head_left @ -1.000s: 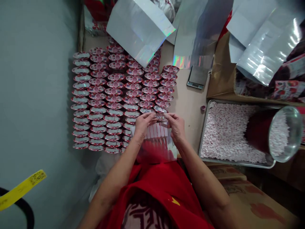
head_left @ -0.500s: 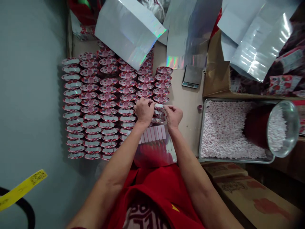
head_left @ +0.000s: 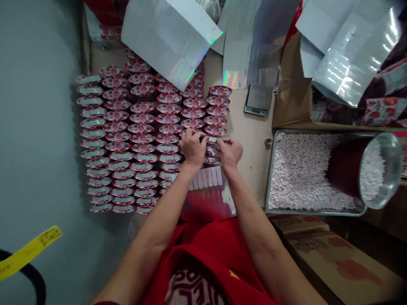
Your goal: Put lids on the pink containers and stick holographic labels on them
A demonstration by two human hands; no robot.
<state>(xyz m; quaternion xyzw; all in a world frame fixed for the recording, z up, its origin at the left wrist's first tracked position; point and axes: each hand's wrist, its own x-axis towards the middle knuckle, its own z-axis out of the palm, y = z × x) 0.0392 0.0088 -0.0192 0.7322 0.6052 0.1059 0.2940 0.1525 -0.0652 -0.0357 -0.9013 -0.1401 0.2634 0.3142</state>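
My left hand [head_left: 193, 148] and my right hand [head_left: 230, 151] are closed in pinches at either end of a short white sticker strip [head_left: 212, 140]. The strip lies across the oval top of one small red-and-pink printed container, which my fingers partly cover. Just below, two more containers [head_left: 211, 160] show shiny tops. A backing sheet [head_left: 206, 199] with a row of white strips on it lies between my forearms. To the left stand packed rows of the same containers [head_left: 143, 128]; some tops bear a white strip, others show a pink round centre.
A metal tray [head_left: 269, 178] of small white pellets stands at the right, a steel cup [head_left: 399, 169] tipped in it. Behind are a small scale [head_left: 258, 99], silvery sheets [head_left: 171, 38] and an open carton [head_left: 291, 84] of packets. A small pink cap [head_left: 268, 142] lies beside the tray.
My right hand has come slightly closer to my left. The strip, stretched between my fingers before, now sits lower against the container top. The whole view has shifted a little.
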